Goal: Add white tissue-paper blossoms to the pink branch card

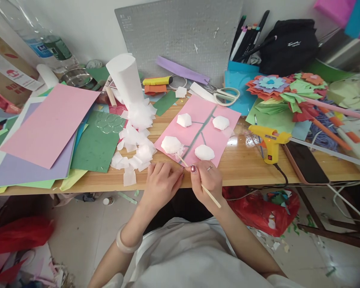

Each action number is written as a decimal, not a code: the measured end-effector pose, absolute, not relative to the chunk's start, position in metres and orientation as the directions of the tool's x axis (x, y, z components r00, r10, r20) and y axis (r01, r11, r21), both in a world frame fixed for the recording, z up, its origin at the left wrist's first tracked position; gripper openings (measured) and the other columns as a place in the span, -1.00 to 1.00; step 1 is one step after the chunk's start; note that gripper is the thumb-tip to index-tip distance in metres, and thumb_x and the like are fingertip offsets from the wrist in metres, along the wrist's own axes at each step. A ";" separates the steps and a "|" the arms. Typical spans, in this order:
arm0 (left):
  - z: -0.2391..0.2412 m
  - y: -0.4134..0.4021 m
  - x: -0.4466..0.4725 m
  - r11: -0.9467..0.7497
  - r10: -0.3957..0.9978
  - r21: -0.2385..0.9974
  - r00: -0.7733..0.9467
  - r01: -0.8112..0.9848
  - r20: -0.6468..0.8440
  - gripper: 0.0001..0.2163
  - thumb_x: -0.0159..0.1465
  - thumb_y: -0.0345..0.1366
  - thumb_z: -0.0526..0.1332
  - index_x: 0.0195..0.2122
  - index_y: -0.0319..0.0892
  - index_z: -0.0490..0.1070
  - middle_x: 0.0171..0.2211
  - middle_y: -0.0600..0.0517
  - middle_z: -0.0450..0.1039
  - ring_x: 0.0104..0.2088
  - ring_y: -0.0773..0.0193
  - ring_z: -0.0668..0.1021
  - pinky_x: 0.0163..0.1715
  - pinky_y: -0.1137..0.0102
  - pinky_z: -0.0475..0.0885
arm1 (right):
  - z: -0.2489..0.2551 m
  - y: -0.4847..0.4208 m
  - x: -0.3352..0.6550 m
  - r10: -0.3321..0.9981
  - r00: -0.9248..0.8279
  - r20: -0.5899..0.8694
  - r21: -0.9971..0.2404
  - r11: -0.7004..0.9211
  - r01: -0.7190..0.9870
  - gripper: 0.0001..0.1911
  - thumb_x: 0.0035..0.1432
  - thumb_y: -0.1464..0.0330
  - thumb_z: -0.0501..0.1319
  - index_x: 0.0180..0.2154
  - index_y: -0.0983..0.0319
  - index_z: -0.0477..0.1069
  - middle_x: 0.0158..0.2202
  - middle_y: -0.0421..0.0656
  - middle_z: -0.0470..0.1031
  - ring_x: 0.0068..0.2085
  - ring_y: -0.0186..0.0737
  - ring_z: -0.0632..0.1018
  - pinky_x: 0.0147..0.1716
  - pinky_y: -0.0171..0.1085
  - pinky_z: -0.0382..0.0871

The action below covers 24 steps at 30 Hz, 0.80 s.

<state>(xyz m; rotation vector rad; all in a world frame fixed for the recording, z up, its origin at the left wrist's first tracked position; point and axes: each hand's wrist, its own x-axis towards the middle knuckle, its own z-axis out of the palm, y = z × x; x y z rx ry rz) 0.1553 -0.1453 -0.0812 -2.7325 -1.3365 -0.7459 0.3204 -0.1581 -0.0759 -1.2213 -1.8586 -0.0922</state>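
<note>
In my right hand [208, 182] is a thin wooden stick [211, 197], gripped between thumb and fingers. Its far tip points at the lower-left white paper puff [171, 145], where small pieces of thin white paper show. My left hand [163, 182] rests at the table edge with its fingers curled together; whatever may be pinched there is hidden. Both hands are close together by the near edge of a pink sheet [192, 105]. Grey-green painted branches [198, 135] run across that sheet, with several white puffs at their ends.
Loose white paper squares [142, 156] lie left of the pink sheet, beside a white paper roll [124, 76]. Coloured sheets [52, 128] are stacked further left. Scissors [228, 96] lie behind. A yellow glue gun [270, 140] and a phone [306, 162] are on the right.
</note>
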 end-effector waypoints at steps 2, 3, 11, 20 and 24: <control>-0.082 -0.145 0.156 -0.647 0.729 0.187 0.528 0.739 0.435 -0.83 0.39 -0.33 0.12 -0.16 -0.14 0.53 -0.33 -0.03 0.46 -0.29 0.17 0.38 -0.30 0.27 0.15 | -0.076 -0.157 0.320 0.702 -0.119 0.702 -0.374 0.506 0.778 -0.80 0.30 0.55 0.05 -0.33 0.20 0.34 -0.49 -0.13 0.48 -0.41 -0.17 0.46 -0.35 -0.20 0.34; -0.082 -0.146 0.156 -0.653 0.723 0.183 0.531 0.735 0.443 -0.83 0.39 -0.33 0.12 -0.16 -0.15 0.52 -0.32 -0.03 0.46 -0.29 0.17 0.37 -0.31 0.28 0.15 | -0.076 -0.157 0.319 0.703 -0.119 0.701 -0.372 0.502 0.781 -0.80 0.30 0.55 0.05 -0.33 0.20 0.34 -0.49 -0.13 0.48 -0.41 -0.17 0.46 -0.35 -0.20 0.34; -0.083 -0.144 0.159 -0.625 0.754 0.151 0.541 0.766 0.373 -0.77 0.38 -0.32 0.12 0.00 -0.17 0.46 -0.30 -0.05 0.42 -0.27 0.12 0.36 -0.28 0.26 0.16 | -0.077 -0.154 0.321 0.718 -0.106 0.688 -0.387 0.486 0.783 -0.79 0.31 0.54 0.04 -0.34 0.20 0.35 -0.48 -0.13 0.47 -0.41 -0.16 0.46 -0.36 -0.20 0.33; -0.083 -0.144 0.159 -0.625 0.764 0.153 0.560 0.765 0.322 -0.79 0.39 -0.29 0.08 -0.10 -0.16 0.50 -0.33 -0.06 0.39 -0.28 0.10 0.34 -0.28 0.24 0.16 | -0.079 -0.146 0.316 0.699 -0.136 0.702 -0.324 0.483 0.813 -0.77 0.29 0.56 0.06 -0.38 0.18 0.29 -0.49 -0.13 0.46 -0.40 -0.16 0.41 -0.35 -0.20 0.31; -0.083 -0.145 0.158 -0.616 0.770 0.144 0.554 0.774 0.316 -0.78 0.40 -0.29 0.08 -0.07 -0.15 0.50 -0.33 -0.06 0.39 -0.27 0.10 0.35 -0.26 0.23 0.17 | -0.081 -0.146 0.318 0.704 -0.139 0.696 -0.340 0.494 0.800 -0.78 0.28 0.57 0.07 -0.38 0.19 0.29 -0.49 -0.12 0.48 -0.40 -0.17 0.43 -0.36 -0.20 0.32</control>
